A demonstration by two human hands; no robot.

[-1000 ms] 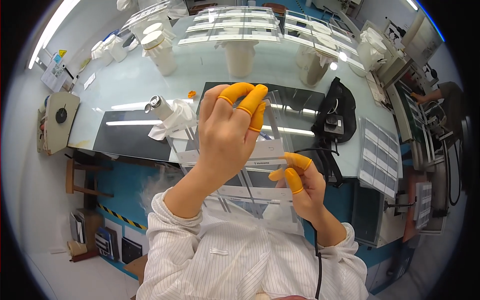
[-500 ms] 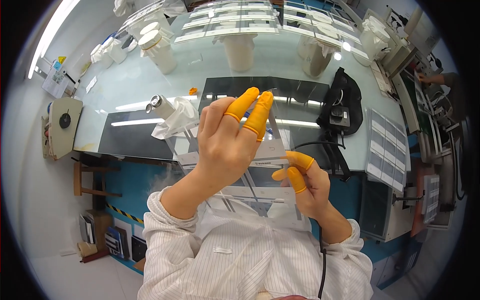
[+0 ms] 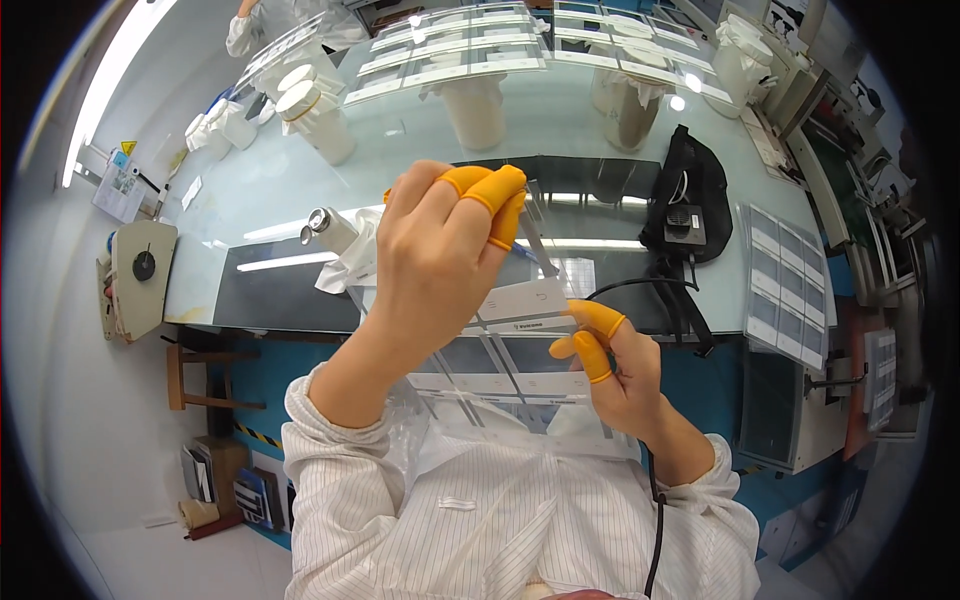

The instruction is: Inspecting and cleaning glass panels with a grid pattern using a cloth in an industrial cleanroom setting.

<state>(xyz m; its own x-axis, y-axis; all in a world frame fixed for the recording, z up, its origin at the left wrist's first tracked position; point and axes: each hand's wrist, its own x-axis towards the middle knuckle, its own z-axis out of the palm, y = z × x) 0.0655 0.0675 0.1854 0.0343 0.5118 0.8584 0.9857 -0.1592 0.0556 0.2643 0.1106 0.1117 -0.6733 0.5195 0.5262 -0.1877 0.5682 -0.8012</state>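
Observation:
A clear sheet [image 3: 540,352] with white printed panels and dark window areas is held upright and tilted in front of my chest. My right hand [image 3: 625,378] pinches its right edge with fingers in yellow finger cots. At the sheet's far upper edge, my left hand [image 3: 435,240] has its yellow-capped fingers bunched together; what lies between the fingertips is hidden. My left hand and wrist cover much of the sheet's left part.
Beyond the sheet is a glass-topped table [image 3: 400,125] with a metal flask [image 3: 327,228], a black bag [image 3: 685,200] and white-covered jars [image 3: 472,110]. Similar sheets [image 3: 450,45] rest on the jars; another stack [image 3: 787,285] lies at the right. A cable [image 3: 655,540] runs down my right side.
My left fingers have curled in from stretched out, and the hand has shifted slightly left. My right hand stays on the sheet's edge. A person has come further into view at the far left.

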